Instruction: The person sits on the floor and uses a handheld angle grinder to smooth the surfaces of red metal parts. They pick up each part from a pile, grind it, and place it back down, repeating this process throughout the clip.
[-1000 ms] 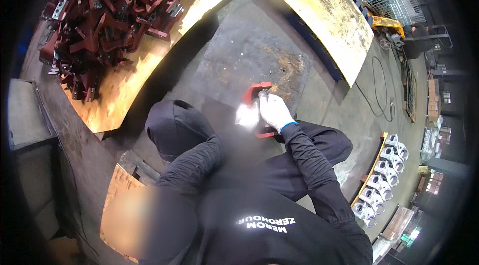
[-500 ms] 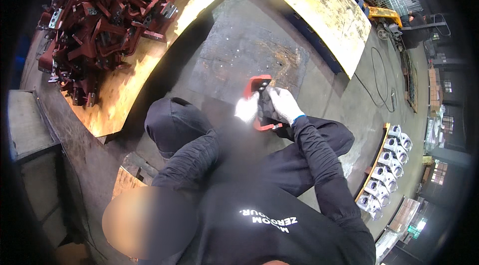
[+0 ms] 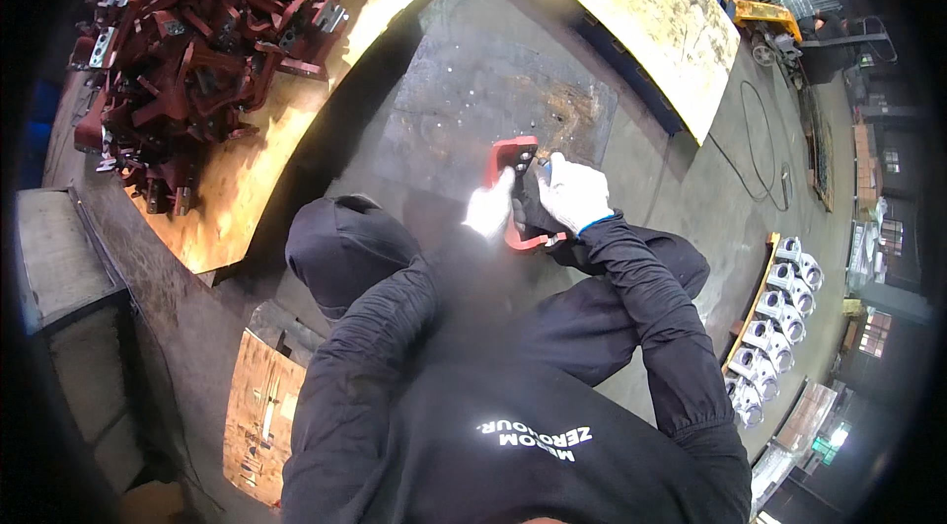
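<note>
A red metal bracket (image 3: pixel 500 159) with round holes near its upper end stands tilted in front of me, over my folded legs. My left hand (image 3: pixel 487 209), in a white glove, grips its left edge with the thumb against the inner face. My right hand (image 3: pixel 576 191), also in a white glove with a blue cuff edge, is closed beside the bracket's right side. Something small and dark shows at its fingertips, too small to name. The lower arm of the bracket shows below the hands, near my right leg.
A large pile of dark red brackets (image 3: pixel 217 60) lies on a wooden board (image 3: pixel 212 238) at the left. Ahead is a dark floor sheet (image 3: pixel 454 119). A wood-topped platform (image 3: pixel 641 11) stands far right; silvery castings (image 3: pixel 769 332) line the right side. A cable (image 3: pixel 755 144) loops on the floor.
My right hand has shifted slightly right and up, its fingers now drawn together near the bracket's upper end. The left hand keeps its hold. The view has shifted a little.
</note>
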The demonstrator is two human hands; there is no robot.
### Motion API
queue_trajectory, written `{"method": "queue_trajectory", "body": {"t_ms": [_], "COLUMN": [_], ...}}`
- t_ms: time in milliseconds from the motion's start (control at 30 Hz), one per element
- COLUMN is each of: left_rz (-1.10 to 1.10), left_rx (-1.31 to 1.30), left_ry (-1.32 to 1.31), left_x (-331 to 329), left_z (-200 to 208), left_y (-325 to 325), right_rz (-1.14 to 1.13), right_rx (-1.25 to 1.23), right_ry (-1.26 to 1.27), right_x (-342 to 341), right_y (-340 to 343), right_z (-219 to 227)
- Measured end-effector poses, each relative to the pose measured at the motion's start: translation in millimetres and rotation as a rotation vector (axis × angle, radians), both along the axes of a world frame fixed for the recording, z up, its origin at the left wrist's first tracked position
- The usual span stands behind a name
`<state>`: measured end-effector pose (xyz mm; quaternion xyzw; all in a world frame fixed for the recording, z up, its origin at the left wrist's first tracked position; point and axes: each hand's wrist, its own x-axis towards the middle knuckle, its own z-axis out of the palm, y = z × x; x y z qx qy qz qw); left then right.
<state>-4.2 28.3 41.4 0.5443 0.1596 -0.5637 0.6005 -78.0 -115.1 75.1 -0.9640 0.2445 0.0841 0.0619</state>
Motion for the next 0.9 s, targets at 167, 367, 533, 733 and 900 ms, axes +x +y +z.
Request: {"method": "queue_trajectory", "body": {"t_ms": [167, 367, 533, 733, 900], "left_rz": [-0.006, -0.25, -0.278, -0.008, -0.011], "left_rx": [0.113, 0.195, 0.266, 0.051, 0.023], "left_ry": [-0.286, -0.5, -0.542, -0.324, -0.322], "left_x": [-15, -18, -19, -20, -21], "left_z": [-31, -44, -69, -25, -34], "left_y": [-3, -2, -3, -3, -7], "right_rz": [-0.155, 0.198, 0.289, -0.063, 0.164], "right_rx": [0.347, 0.404, 0.426, 0.478, 0.187], "right_ry": [0.131, 0.035, -0.083, -0.045, -0.078], "right_x": [-2, -4, -2, -13, -27], "right_y": [22, 20, 8, -9, 15], "right_z": [-16, -38, -27, 19, -17]}}
